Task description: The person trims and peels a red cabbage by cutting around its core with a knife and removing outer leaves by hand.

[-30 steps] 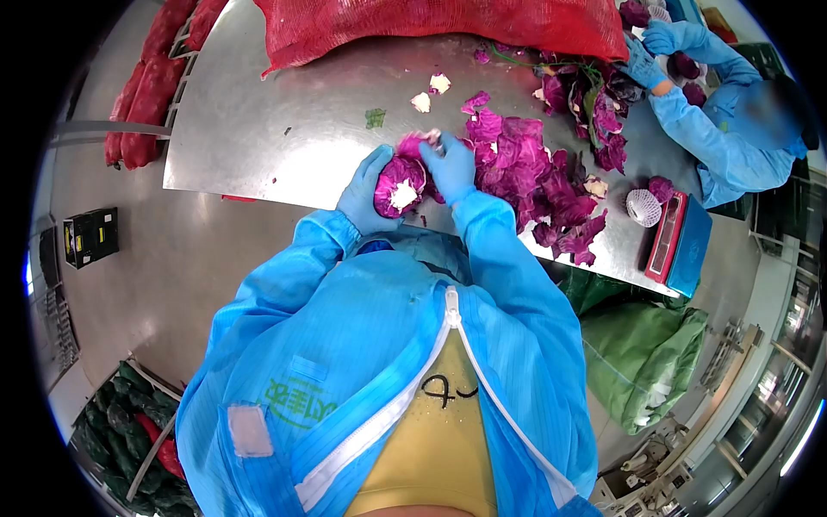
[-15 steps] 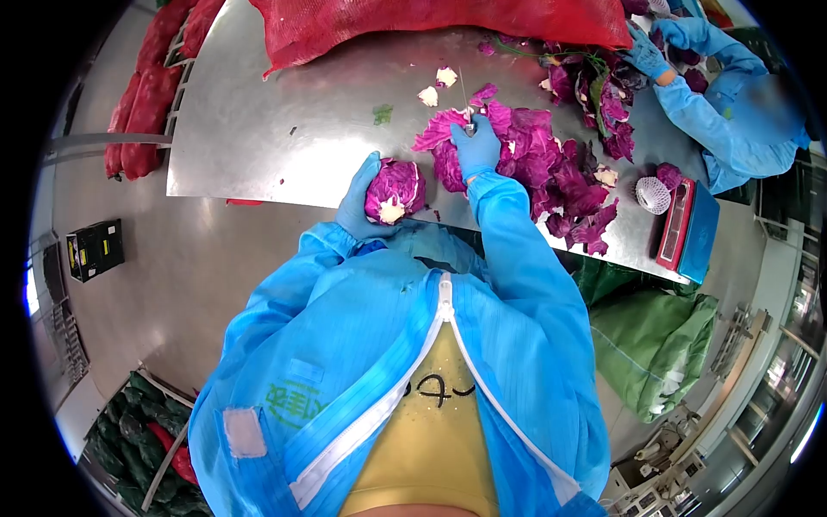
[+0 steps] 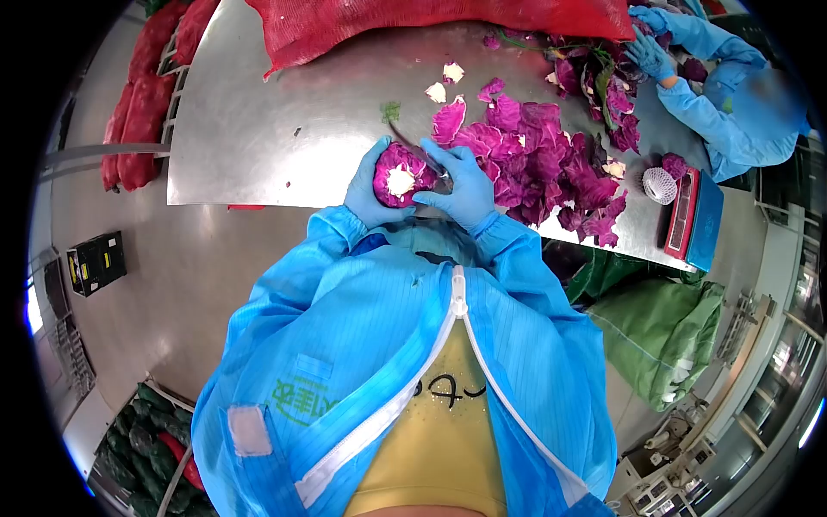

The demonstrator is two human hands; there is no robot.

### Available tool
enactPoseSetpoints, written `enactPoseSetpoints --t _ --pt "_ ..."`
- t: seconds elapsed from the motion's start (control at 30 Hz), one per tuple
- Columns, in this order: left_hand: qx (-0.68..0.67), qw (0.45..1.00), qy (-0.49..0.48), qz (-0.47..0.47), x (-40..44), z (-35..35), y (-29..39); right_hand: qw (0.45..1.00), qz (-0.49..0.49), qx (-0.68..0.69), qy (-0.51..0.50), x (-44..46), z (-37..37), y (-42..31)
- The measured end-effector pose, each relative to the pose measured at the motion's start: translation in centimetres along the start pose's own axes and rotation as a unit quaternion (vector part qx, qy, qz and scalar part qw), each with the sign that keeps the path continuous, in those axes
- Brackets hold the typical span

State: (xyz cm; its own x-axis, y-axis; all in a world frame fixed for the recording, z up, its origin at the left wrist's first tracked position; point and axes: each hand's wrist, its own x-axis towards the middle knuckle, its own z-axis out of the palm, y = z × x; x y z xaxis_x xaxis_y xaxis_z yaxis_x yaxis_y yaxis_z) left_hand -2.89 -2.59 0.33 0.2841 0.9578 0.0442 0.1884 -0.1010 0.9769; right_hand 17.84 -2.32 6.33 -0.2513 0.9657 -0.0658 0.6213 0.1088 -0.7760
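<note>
A purple cabbage with a white cut stem end rests in my gloved left hand at the table's near edge. My gloved right hand is at the cabbage's right side, closed around a knife whose thin dark blade slants up and left past the top of the cabbage. Loose purple leaves lie heaped just right of my right hand. Two pale stem pieces and a green scrap are on the metal table beyond.
A full red mesh sack lies across the far side. At the right, a co-worker in blue handles leaves. Near the right edge are a white foam net and a red-and-blue box. A green sack stands below.
My right hand, with the knife, went right to the leaf pile and came back to the cabbage. A loose leaf now lies at the pile's left. My left hand kept the cabbage.
</note>
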Motion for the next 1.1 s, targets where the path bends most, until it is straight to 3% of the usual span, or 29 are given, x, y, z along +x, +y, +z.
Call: enactPoseSetpoints --t 0.07,0.23,0.37,0.43,0.67,0.83,0.93,1.03,1.1 --pt "-0.026 0.999 -0.019 -0.004 0.3 -0.1 0.1 0.997 -0.07 -0.022 -0.005 1.0 0.1 0.7" --pt "-0.026 0.999 -0.032 0.0 0.8 -0.8 0.8 0.995 -0.09 -0.005 -0.03 2.4 -0.8 1.1" --pt "-0.076 0.996 -0.038 -0.004 1.2 -0.8 0.8 0.979 -0.15 -0.138 -0.025 2.5 -1.2 0.7" --pt "0.023 0.999 -0.03 0.001 1.4 -1.0 0.2 0.947 -0.231 -0.224 0.008 2.7 -1.1 0.9" --pt "-0.09 0.995 -0.046 -0.027 2.0 -1.2 0.1 0.924 -0.243 -0.287 -0.065 4.4 -1.6 0.1" --pt "-0.074 0.994 -0.054 -0.067 2.9 -1.9 1.4 0.885 -0.302 -0.354 0.012 4.2 -1.2 -1.7" --pt "-0.046 0.994 -0.054 -0.086 2.9 -1.8 1.7 0.89 -0.336 -0.3 0.078 4.3 -0.1 -0.7" --pt "-0.078 0.989 -0.045 -0.117 3.1 -1.5 3.0 0.911 -0.27 -0.312 0.017 3.4 -0.8 0.2" --pt "-0.026 0.994 -0.033 -0.104 3.0 -1.9 1.2 0.917 -0.265 -0.296 0.039 2.7 -0.7 1.9"
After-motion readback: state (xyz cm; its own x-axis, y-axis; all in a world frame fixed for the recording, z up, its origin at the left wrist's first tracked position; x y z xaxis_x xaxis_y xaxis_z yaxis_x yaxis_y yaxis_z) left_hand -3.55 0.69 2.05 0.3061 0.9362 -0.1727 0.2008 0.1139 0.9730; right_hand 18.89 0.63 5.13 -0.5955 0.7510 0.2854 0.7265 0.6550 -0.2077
